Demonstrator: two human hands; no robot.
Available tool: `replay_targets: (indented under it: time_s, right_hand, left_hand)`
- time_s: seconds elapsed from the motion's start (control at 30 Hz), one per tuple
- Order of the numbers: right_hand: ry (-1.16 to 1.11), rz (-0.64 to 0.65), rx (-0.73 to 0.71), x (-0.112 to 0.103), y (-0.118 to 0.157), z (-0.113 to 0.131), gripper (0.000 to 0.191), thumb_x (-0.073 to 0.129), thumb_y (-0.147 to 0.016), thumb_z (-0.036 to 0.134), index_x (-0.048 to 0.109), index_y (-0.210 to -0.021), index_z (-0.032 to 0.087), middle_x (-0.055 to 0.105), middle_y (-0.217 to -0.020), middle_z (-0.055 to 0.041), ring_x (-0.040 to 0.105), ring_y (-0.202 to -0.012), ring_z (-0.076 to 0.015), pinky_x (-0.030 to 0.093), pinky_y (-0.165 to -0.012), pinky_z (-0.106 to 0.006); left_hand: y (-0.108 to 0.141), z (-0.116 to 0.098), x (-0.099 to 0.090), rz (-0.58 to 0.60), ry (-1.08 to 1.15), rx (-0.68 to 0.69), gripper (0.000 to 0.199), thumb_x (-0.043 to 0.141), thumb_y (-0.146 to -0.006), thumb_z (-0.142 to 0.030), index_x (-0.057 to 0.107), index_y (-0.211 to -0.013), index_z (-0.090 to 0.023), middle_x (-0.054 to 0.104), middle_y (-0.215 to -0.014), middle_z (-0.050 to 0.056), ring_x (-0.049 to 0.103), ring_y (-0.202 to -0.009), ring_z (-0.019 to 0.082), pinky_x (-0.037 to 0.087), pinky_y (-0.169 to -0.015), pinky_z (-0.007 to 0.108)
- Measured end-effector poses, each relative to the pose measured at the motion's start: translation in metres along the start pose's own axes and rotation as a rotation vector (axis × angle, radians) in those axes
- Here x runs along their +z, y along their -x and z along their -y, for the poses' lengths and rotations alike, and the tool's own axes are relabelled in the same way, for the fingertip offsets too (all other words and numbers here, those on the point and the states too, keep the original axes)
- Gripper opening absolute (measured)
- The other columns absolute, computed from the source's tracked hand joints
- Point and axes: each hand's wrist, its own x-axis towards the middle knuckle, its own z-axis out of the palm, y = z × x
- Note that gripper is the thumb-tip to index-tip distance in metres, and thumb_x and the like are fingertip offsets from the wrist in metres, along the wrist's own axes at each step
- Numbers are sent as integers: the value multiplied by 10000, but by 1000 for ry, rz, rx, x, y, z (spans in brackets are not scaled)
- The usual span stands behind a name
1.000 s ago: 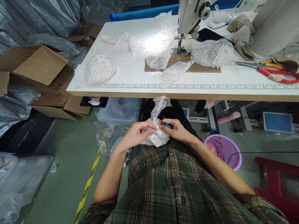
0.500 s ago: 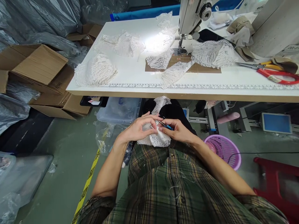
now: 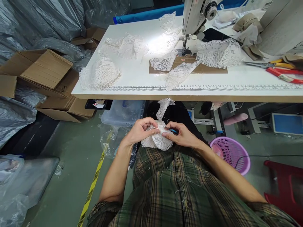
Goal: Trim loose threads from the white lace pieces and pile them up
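Set in a workroom with a green floor, crossed at lower left by yellow-and-black tape. Pinching the white lace piece between thumb and fingertips of the left hand, near the middle of the frame. Holding a small blue tool in the curled fingers of the right hand, with the thumb pressed to the lace. Resting in the lap, just above the plaid shirt, with a narrow strip of lace reaching up toward the table edge. Spread farther out, across the white table: more lace at upper left, a sewing machine at upper centre, red-handled scissors at upper right. Seen beyond: cardboard boxes at left, a purple basket at lower right.
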Motion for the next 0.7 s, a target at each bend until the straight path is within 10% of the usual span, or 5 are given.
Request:
replay_targets:
  time_s: [0.7]
  right_hand:
    - [-95, -378, -3, 5, 4, 3, 269, 774, -723, 389, 606, -770, 184, 576, -689, 19, 482, -598, -103, 406, -531, -221]
  left_hand:
    - [4, -5, 7, -148, -212, 170, 162, 738, -771, -251, 604, -776, -161, 692, -798, 49, 642, -737, 148, 492, -668, 256]
